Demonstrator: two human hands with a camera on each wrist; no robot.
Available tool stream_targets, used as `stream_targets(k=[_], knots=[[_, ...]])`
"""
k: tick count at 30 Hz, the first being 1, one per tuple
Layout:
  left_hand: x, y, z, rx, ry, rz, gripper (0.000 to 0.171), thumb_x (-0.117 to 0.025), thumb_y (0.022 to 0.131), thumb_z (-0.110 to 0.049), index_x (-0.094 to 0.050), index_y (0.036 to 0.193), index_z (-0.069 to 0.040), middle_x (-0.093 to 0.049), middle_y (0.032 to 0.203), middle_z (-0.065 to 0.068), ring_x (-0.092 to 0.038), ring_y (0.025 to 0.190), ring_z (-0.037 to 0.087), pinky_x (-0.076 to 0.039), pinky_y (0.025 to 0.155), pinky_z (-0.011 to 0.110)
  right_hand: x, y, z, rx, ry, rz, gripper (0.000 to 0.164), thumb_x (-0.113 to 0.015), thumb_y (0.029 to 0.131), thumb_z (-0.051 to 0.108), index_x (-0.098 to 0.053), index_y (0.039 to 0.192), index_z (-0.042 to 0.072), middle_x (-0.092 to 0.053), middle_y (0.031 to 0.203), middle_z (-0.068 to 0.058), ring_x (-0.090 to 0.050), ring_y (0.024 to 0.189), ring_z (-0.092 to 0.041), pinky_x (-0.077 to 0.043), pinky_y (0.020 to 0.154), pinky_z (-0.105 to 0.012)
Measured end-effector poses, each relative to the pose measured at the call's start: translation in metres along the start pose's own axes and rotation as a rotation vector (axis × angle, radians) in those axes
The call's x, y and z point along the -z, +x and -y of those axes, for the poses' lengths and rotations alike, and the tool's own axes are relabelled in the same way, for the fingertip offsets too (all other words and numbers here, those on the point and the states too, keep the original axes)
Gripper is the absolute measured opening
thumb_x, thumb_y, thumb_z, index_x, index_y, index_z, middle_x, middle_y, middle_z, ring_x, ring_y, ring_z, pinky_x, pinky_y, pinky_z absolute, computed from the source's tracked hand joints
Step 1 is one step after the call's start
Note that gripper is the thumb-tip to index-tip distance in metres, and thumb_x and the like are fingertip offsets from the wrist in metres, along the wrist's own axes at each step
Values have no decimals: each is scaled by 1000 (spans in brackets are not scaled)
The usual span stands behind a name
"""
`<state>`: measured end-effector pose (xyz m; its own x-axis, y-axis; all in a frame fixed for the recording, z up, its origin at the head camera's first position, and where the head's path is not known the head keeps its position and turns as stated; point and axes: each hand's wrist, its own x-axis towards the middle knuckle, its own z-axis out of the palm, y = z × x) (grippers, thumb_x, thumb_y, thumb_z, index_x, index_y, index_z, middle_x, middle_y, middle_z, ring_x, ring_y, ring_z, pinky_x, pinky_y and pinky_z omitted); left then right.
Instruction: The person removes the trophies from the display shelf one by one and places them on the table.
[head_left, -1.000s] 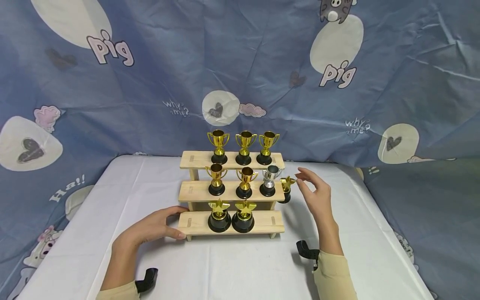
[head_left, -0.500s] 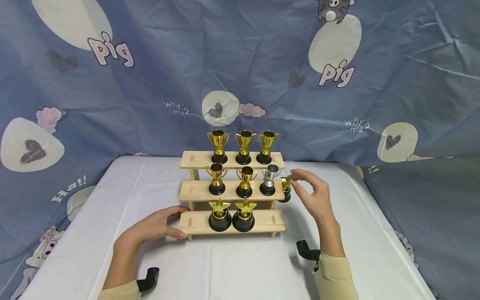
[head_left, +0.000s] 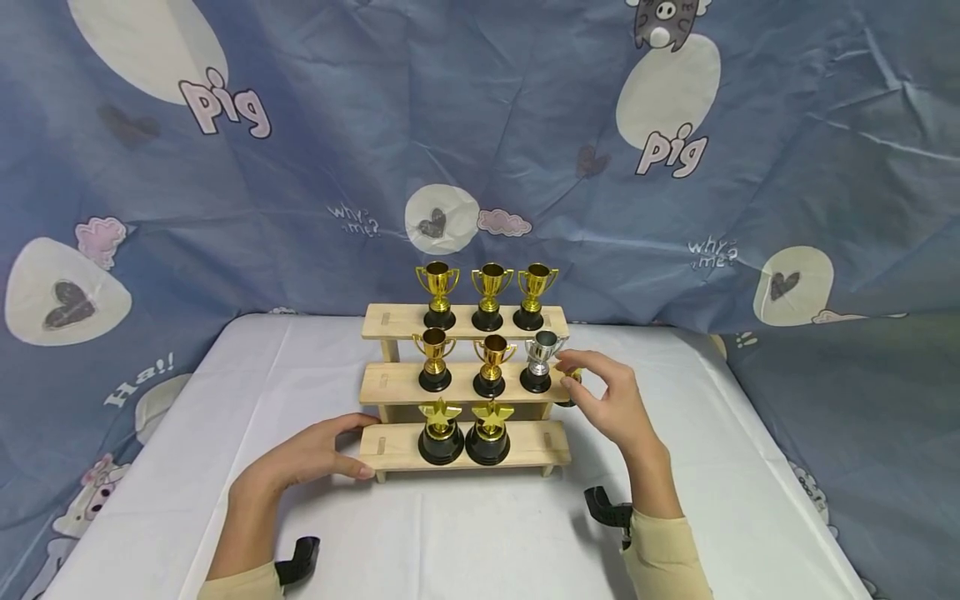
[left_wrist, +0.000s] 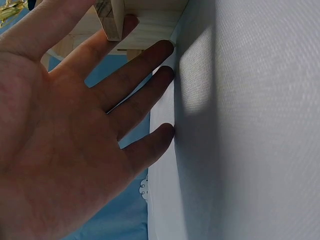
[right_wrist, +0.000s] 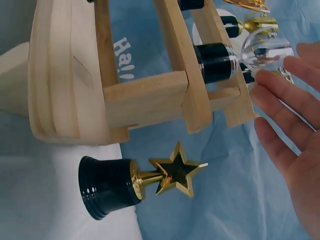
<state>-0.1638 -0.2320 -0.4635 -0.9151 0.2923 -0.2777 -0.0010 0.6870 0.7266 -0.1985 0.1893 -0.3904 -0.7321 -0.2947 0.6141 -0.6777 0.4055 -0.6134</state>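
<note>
A three-tier wooden shelf (head_left: 465,392) bears small trophies. My left hand (head_left: 303,454) spans its lower left end, thumb at the front edge; in the left wrist view the fingers (left_wrist: 145,100) are straight and spread beside the shelf's leg. My right hand (head_left: 611,404) is at the right end of the middle tier, beside a silver cup trophy (head_left: 542,354). Its fingertips (right_wrist: 265,80) are close to that cup in the right wrist view; contact cannot be told. A gold star trophy (right_wrist: 110,187) stands beside the shelf, mostly hidden by this hand in the head view.
Three gold cup trophies (head_left: 491,287) stand on the top tier. Two more gold cups (head_left: 492,358) share the middle tier with the silver one. Two star trophies (head_left: 487,437) occupy the bottom tier. White cloth (head_left: 450,533) covers the table; a blue printed curtain (head_left: 300,167) hangs behind.
My right hand has moved left, from beside the star trophy's tip, across that trophy, to the silver cup. The left hand keeps its place at the shelf's end.
</note>
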Motion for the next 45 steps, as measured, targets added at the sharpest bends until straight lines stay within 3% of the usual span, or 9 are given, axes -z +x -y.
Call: stream_targets(k=[5, 10, 15, 25, 33, 38, 45], knots=[[0, -2, 0, 5, -10, 3, 78, -87, 69, -40, -57, 137, -17, -46, 152, 18, -32, 145, 45, -29, 111, 68, -11, -6, -19, -19, -1, 64, 33, -69, 85, -6, -70, 118, 1, -74, 98, -15, -69, 91, -27, -51, 88, -25], [-1, -1, 1, -5, -13, -4, 78, -88, 68, -39, -58, 137, -16, -46, 152, 18, -32, 145, 46, -28, 111, 69, -20, -8, -21, -11, 4, 124, 33, -70, 87, 3, -70, 120, 9, -75, 103, -5, -71, 93, -19, -57, 82, -39], [-2, 1, 2, -15, -21, -10, 77, -88, 68, -39, -59, 136, -17, -46, 152, 18, -32, 145, 46, -28, 111, 69, -27, -7, -19, -3, 49, 188, 32, -70, 90, 7, -69, 122, 7, -74, 112, -7, -71, 100, -21, -59, 82, -45], [-2, 1, 0, -10, -38, -11, 76, -88, 67, -37, -60, 135, -18, -48, 151, 17, -33, 145, 45, -29, 111, 68, -43, -10, -11, -38, 126, 291, 43, -75, 86, 6, -65, 127, 5, -73, 114, -12, -72, 97, -28, -59, 86, -40], [-4, 0, 0, 16, -46, -18, 77, -89, 67, -36, -59, 135, -18, -46, 152, 17, -31, 145, 46, -29, 111, 69, -53, -8, -6, -30, 105, 351, 45, -75, 88, 14, -64, 132, 13, -73, 114, 1, -69, 103, -16, -57, 91, -42], [-3, 0, 0, -3, -40, -20, 76, -89, 67, -36, -60, 135, -19, -47, 151, 16, -32, 145, 45, -29, 111, 68, -56, -10, -2, -30, 62, 362, 43, -75, 89, 18, -66, 130, 18, -72, 119, 4, -68, 107, -14, -55, 94, -40], [-4, 0, 3, -9, -38, -25, 76, -89, 67, -36, -59, 135, -18, -50, 149, 15, -36, 144, 43, -30, 111, 67, -56, -9, 1, -33, 3, 355, 38, -75, 89, 19, -70, 126, 25, -72, 117, 8, -66, 103, -9, -56, 84, -33]])
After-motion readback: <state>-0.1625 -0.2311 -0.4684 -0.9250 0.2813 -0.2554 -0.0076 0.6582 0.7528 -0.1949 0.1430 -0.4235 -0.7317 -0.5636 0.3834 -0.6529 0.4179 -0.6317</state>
